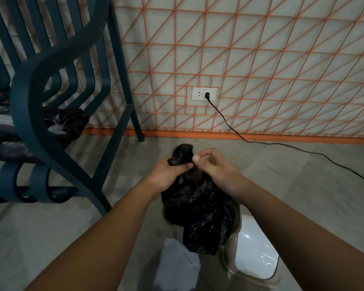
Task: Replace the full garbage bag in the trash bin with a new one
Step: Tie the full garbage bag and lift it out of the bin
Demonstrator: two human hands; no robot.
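Where the left fingers (178, 169) curl shut, they clamp the gathered neck of the black garbage bag (198, 208), and a short tuft of plastic sticks up above them at twelve o'clock. The right fingers (206, 155) are curled too, with the thumb tip against the same neck from the three o'clock side, pinching it (motion blur hides exactly how much plastic they hold). The left hand (166, 173) and right hand (219, 171) sit nearly knuckle to knuckle, both forearms reaching up from the bottom of the view.

The bag hangs from that shared grip toward six o'clock, crinkled and bulging. At five o'clock from it stands the trash bin (254, 255), pale and glossy with a brownish see-through rim. The bag's lower end overlaps the bin's left edge in the view, and I cannot tell whether the two touch.

On the grey tiled floor (303, 196) at ten o'clock from the hands stands a dark teal slatted chair (29, 97), and another dark crumpled bag (72, 122) shows through its frame. At twelve o'clock a white wall outlet (199, 93) sits in a wall crossed by orange lines. A black cable (229, 124) is plugged into it and trails along the floor toward three o'clock.
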